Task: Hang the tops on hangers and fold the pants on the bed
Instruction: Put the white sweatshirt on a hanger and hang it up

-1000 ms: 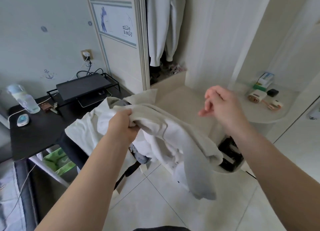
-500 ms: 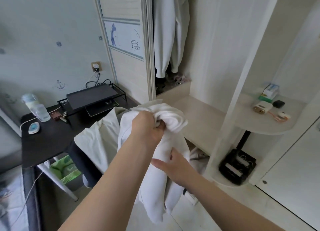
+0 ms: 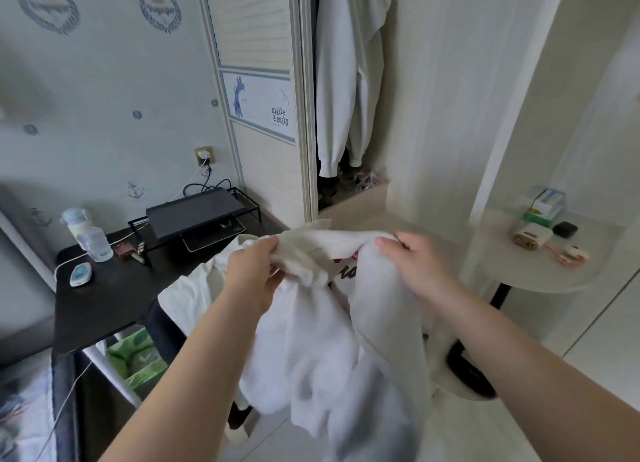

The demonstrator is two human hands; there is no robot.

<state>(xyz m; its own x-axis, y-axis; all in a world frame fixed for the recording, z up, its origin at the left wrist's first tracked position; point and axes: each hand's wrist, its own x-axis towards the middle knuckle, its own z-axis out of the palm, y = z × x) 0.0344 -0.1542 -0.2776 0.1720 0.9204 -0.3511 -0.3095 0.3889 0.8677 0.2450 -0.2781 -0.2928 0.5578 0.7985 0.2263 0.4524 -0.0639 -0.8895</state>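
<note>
A white top (image 3: pixel 322 340) with red and black print on its front hangs in the air in front of me. My left hand (image 3: pixel 252 274) grips its upper edge on the left. My right hand (image 3: pixel 415 264) grips the same edge on the right, about a shoulder's width away. The cloth droops between and below the hands, bunched and partly blurred. A second white garment (image 3: pixel 187 295) lies draped over the black chair back behind it. Another white garment (image 3: pixel 346 80) hangs inside the open wardrobe. No hanger is in view.
A black desk (image 3: pixel 114 295) stands at the left with a monitor riser (image 3: pixel 194 212), a bottle (image 3: pixel 78 224) and cables. The wardrobe's sliding door (image 3: pixel 263 115) is ahead. A round shelf (image 3: pixel 540 271) at the right carries small items. A bed edge shows at the bottom left.
My right hand rose from under the bunched top to its upper edge, and both hands moved apart, spreading the cloth so its print shows. The view tilted up.
</note>
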